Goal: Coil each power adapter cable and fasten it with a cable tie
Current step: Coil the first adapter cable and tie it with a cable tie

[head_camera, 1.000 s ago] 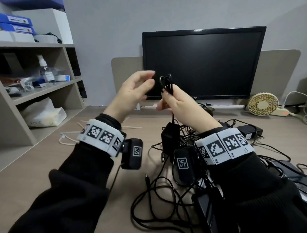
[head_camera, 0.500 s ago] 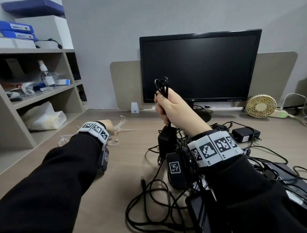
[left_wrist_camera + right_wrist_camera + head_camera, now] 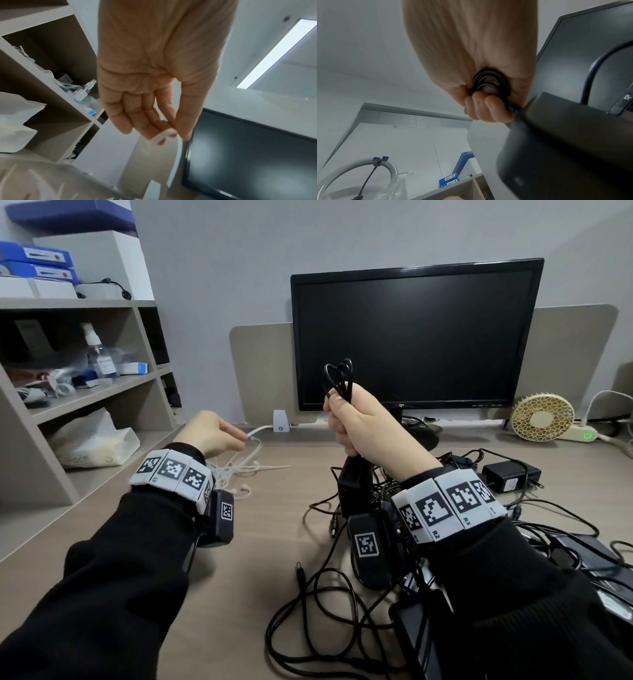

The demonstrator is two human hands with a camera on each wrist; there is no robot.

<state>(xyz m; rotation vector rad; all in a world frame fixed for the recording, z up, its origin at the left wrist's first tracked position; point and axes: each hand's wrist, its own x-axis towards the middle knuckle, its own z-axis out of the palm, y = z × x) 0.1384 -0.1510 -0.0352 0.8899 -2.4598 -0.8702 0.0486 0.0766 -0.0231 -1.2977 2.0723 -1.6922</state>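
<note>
My right hand point(image 3: 356, 422) is raised in front of the monitor, fist wrapped round a coiled black cable point(image 3: 339, 378) whose loops stick out above the fist. Its black power adapter point(image 3: 352, 484) hangs just under the hand; in the right wrist view the coil point(image 3: 489, 83) sits inside the curled fingers with the adapter point(image 3: 565, 148) below. My left hand point(image 3: 215, 434) is to the left, low over the desk, pinching one white cable tie point(image 3: 255, 433) between thumb and fingertips. In the left wrist view the tie point(image 3: 165, 134) lies across the fingertips. A heap of white cable ties point(image 3: 236, 470) lies underneath.
A tangle of black cables and adapters point(image 3: 342, 611) covers the desk's right half, with another adapter point(image 3: 510, 474) farther back. A black monitor point(image 3: 411, 337) stands behind, a small fan point(image 3: 541, 417) at its right. Shelves point(image 3: 68, 388) line the left side.
My left hand left the coil, dropped to the heap of ties on the desk, and now lifts one tie. The right hand kept hold of the coil and barely moved.
</note>
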